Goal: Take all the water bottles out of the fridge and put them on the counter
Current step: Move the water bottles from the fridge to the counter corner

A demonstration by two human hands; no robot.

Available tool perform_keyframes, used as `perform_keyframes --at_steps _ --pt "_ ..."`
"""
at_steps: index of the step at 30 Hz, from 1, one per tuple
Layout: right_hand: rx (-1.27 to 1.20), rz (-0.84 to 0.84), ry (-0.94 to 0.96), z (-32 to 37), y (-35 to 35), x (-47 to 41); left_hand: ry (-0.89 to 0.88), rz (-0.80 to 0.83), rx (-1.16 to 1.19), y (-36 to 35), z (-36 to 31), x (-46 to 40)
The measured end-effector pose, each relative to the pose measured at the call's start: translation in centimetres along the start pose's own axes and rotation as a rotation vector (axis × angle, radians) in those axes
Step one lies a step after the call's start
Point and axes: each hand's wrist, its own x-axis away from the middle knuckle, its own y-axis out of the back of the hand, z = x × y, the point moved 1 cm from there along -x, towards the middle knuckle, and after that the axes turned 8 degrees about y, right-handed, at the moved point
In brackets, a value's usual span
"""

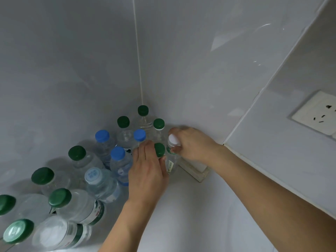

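Several clear water bottles with green or blue caps stand on the white counter [190, 206], packed from the wall corner down to the bottom left. My left hand [147, 170] wraps around a green-capped bottle [159, 149] near the corner; most of that bottle is hidden behind the hand. My right hand [190, 142] grips the neck of a white-capped bottle [171, 155] that stands just right of it, touching the group. A blue-capped bottle [119, 160] is directly left of my left hand.
Glossy white tiled walls meet in a corner behind the bottles. A wall socket [316, 115] sits on the right wall. A small tiled ledge [196, 171] juts out under my right wrist. No fridge in view.
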Motion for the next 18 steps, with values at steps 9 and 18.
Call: perform_keyframes --at_steps 9,18 --pt "-0.025 -0.089 0.005 -0.3 -1.0 0.3 0.071 -0.059 0.025 -0.1 -0.6 0.7" --pt "-0.072 -0.142 0.000 -0.5 -1.6 0.3 0.127 -0.063 0.033 -0.4 -1.1 0.4"
